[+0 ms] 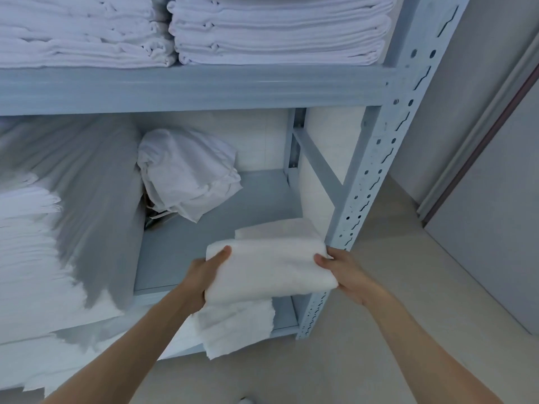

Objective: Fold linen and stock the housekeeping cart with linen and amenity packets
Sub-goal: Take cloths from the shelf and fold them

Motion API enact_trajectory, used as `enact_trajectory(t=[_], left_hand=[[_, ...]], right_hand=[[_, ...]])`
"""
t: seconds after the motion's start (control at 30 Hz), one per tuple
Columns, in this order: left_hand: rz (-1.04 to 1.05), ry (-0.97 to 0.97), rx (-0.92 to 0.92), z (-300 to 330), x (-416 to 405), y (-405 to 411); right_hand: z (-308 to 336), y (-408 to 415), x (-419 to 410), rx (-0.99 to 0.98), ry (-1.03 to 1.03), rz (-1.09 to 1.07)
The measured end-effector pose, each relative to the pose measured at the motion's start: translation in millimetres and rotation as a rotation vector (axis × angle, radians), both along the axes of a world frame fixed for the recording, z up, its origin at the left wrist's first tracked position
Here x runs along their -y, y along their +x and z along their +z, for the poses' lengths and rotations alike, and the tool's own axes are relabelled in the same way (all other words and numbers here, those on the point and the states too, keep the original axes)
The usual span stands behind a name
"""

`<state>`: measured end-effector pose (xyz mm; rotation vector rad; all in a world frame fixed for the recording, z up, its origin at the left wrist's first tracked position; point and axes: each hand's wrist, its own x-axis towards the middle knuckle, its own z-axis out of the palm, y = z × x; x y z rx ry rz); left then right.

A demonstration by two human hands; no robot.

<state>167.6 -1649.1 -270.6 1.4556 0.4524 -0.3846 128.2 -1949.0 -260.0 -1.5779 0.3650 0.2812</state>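
At six o'clock of the head view, two bare forearms reach up toward a pale blue-grey metal shelving rack [376,158]. Between them, just below centre, sits a folded white terry towel [271,268], held at the front edge of the rack's middle shelf [204,237]. The left hand [204,277] grasps the towel's nine o'clock end: its thumb lies on top of the fold, and the remaining fingers are tucked underneath, out of sight. The right hand [345,272] clasps the three o'clock end the same way, thumb on top, close to the rack's perforated upright post. A loose layer of the towel hangs down at six o'clock below the fold. Another folded white piece shows just behind the towel at twelve o'clock, touching it.

Farther back on that shelf, at eleven o'clock, lies a crumpled white cloth bundle [186,173]. At nine o'clock stands a tall stack of white folded sheets [32,249], blurred. On the upper shelf, at twelve o'clock, rest two neat piles of white folded linen [277,33].
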Motion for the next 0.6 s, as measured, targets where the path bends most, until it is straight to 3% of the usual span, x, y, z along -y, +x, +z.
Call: enact_trajectory(t=[0.23,0.6], left_hand=[[-0.003,-0.016,-0.048,-25,17,91],[0.023,-0.047,-0.142,-76,55,179]], right_hand=[[-13,99,8,0.019,-0.218,-0.034],[-46,209,22,-0.150,-0.500,-0.136]])
